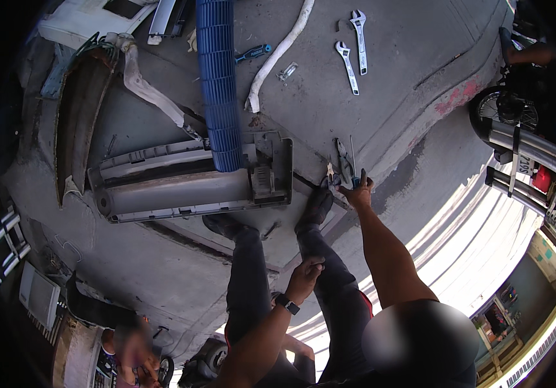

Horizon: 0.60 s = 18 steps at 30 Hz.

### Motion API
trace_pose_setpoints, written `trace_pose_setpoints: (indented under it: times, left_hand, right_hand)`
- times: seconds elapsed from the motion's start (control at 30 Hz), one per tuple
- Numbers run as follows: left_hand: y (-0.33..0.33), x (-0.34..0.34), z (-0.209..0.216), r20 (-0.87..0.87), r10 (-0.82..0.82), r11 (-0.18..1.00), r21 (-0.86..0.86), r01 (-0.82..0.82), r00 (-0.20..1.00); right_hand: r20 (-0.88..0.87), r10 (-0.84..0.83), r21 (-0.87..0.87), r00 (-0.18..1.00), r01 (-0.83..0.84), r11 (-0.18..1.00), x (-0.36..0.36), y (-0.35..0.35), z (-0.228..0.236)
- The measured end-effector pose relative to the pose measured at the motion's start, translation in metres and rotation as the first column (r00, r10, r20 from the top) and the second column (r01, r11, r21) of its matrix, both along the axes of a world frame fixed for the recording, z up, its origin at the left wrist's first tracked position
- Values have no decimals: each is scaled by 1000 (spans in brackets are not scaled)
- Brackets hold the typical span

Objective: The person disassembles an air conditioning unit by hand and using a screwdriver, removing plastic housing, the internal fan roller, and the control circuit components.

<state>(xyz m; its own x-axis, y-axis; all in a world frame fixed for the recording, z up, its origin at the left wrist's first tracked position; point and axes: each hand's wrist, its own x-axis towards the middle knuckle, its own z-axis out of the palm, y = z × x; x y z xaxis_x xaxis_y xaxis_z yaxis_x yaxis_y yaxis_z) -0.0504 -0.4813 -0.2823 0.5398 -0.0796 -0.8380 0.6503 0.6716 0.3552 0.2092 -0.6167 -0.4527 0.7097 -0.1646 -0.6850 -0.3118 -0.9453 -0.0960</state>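
My right hand (357, 193) reaches down beside my shoe, thumb and forefinger apart, at the handle end of a screwdriver (353, 155). Just left of it lie pliers (343, 159) and a smaller pair of pliers with pale jaws (330, 172), close to my thumb. Whether the fingers touch any of these is hard to see. Over my thigh, my left hand (305, 279) is closed with its fingers curled in, hiding any contents. In front of my feet sits a grey air-conditioner housing (181, 199), and a blue cylindrical fan wheel (218, 84) rests with one end on it.
Two adjustable wrenches (359, 42) lie ahead, near a white wrapped pipe (284, 48) and a blue-handled screwdriver (253, 53). A curved panel (83, 119) stands at left. A motorcycle (517, 116) is parked at right. Another person (136, 352) is at lower left.
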Motion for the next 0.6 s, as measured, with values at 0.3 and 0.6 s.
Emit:
trace_pose_setpoints:
  times: [0.3, 0.6]
  left_hand:
    - [74, 23, 4, -184, 206, 978, 35, -203, 961]
    - [80, 19, 5, -153, 181, 979, -64, -193, 971]
  right_hand:
    - [152, -106, -40, 983, 114, 993, -7, 56, -73]
    - [251, 178, 74, 951, -203, 976, 15, 32, -79]
